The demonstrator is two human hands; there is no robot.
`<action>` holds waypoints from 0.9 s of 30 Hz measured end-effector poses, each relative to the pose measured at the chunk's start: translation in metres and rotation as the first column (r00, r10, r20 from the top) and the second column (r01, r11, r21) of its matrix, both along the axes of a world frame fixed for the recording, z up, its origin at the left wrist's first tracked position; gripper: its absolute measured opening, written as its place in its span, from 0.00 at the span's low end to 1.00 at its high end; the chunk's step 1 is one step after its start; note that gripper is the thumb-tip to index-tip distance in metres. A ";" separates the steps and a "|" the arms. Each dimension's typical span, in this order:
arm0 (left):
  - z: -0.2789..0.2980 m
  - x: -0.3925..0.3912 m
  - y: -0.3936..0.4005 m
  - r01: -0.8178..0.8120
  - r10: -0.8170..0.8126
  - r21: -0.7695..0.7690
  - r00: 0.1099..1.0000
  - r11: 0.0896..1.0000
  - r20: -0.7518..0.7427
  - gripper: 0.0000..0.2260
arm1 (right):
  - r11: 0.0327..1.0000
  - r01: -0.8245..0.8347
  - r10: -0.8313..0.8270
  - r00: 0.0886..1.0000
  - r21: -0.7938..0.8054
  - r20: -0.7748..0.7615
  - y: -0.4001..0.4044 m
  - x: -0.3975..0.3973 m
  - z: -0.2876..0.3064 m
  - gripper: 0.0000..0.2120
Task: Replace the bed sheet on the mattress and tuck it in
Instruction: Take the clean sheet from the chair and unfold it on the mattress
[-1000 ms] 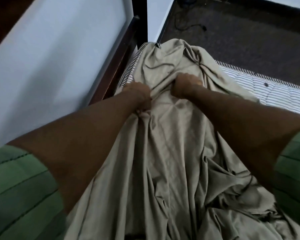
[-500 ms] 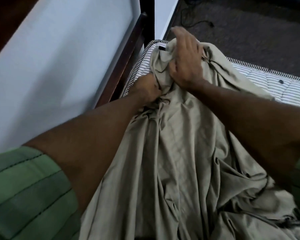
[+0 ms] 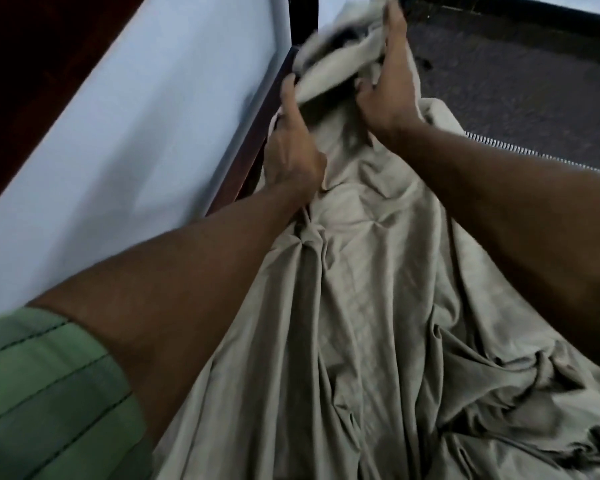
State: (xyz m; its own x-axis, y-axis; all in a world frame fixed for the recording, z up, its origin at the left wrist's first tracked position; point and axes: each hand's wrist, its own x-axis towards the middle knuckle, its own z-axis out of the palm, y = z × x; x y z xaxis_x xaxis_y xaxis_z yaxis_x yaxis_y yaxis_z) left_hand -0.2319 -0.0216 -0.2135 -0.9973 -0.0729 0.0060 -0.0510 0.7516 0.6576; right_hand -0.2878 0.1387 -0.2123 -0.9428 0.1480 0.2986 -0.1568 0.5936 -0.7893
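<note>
A beige bed sheet (image 3: 361, 306) lies crumpled over the mattress, whose striped piped edge (image 3: 499, 147) shows only at the right. My left hand (image 3: 291, 150) reaches to the far left corner and pinches a fold of the sheet beside the bed frame. My right hand (image 3: 388, 84) is stretched farther out, fingers long and thumb hooked in the cloth, lifting the bunched sheet corner (image 3: 343, 60) off the mattress. The mattress corner itself is hidden under the cloth.
A dark wooden bed frame rail and post (image 3: 253, 147) run along the left, against a pale wall (image 3: 136, 133). Dark carpet (image 3: 516, 81) lies beyond the mattress at the right. Green sleeves (image 3: 49, 393) frame the bottom corners.
Both hands have moved forward toward the far corner of the bed. The bunched sheet corner has been raised and carried beyond where the mattress corner showed before.
</note>
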 end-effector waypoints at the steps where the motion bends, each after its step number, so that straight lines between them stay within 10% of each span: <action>1: -0.002 0.003 0.000 0.083 -0.083 -0.035 0.997 0.996 -0.003 0.46 | 0.997 -0.077 0.077 0.996 0.003 -0.033 0.000 0.000 0.000 0.40; 8: -0.035 0.030 0.001 0.325 -0.078 -0.456 0.873 0.829 0.481 0.37 | 0.802 -0.372 0.058 0.828 0.468 0.558 0.006 0.075 -0.081 0.34; 16: -0.045 0.045 -0.020 0.087 0.230 -0.483 0.798 0.871 0.558 0.40 | 0.790 -0.312 0.026 0.877 0.528 0.480 -0.001 0.168 -0.108 0.33; 20: -0.043 0.088 -0.006 0.263 -0.113 -0.670 0.959 0.694 0.259 0.32 | 0.787 -0.356 0.064 0.859 0.504 0.507 0.015 0.201 -0.105 0.33; 27: -0.021 0.163 0.081 0.552 -0.527 -0.465 0.827 0.692 0.197 0.14 | 0.875 -0.081 -0.124 0.915 0.477 0.384 0.057 0.250 -0.064 0.24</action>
State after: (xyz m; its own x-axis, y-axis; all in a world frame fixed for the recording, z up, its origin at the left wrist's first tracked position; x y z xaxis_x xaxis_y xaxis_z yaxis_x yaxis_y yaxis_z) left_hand -0.0691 0.0596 -0.2340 -0.8639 0.4784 -0.1574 0.4447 0.8713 0.2076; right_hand -0.0381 0.1953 -0.2761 -0.9927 0.1072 -0.0557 0.1206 0.9079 -0.4014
